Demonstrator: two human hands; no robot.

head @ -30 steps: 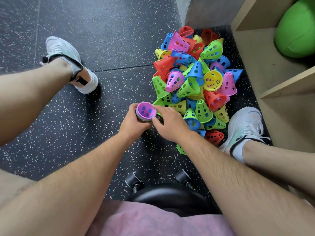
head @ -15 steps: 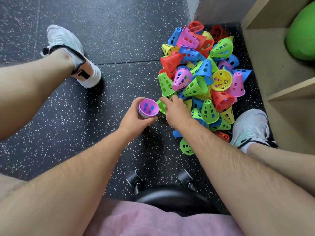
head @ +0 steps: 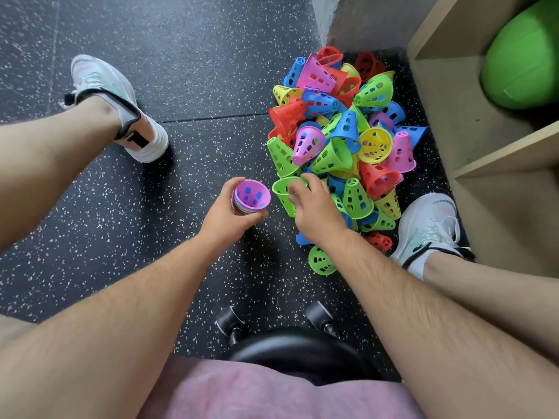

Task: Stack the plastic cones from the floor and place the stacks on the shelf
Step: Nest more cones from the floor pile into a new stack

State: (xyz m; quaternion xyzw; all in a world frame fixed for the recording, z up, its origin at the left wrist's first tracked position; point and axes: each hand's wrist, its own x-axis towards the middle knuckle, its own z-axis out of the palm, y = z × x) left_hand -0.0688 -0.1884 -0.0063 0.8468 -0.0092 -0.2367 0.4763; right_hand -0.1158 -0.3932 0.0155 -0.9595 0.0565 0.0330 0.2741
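A heap of perforated plastic cones [head: 341, 140] in green, blue, red, pink and yellow lies on the dark speckled floor by the wall corner. My left hand [head: 225, 214] grips a short stack of nested cones [head: 251, 198], open end up, with a purple one innermost. Just to its right, my right hand [head: 314, 207] holds a green cone [head: 282, 192] by its rim at the near edge of the heap. The green cone lies on its side with its mouth toward the stack. A wooden shelf [head: 459, 116] stands at the right.
A green ball [head: 523, 52] sits in the upper shelf compartment. My two white shoes, the left shoe [head: 118, 107] and the right shoe [head: 429, 228], flank the work area. A black stool seat with castors [head: 233, 322] is below me. A lone green cone [head: 320, 261] lies apart from the heap.
My right hand left the stack, reached into the heap's near edge and took hold of a green cone. The left hand kept the stack and shifted a little left.
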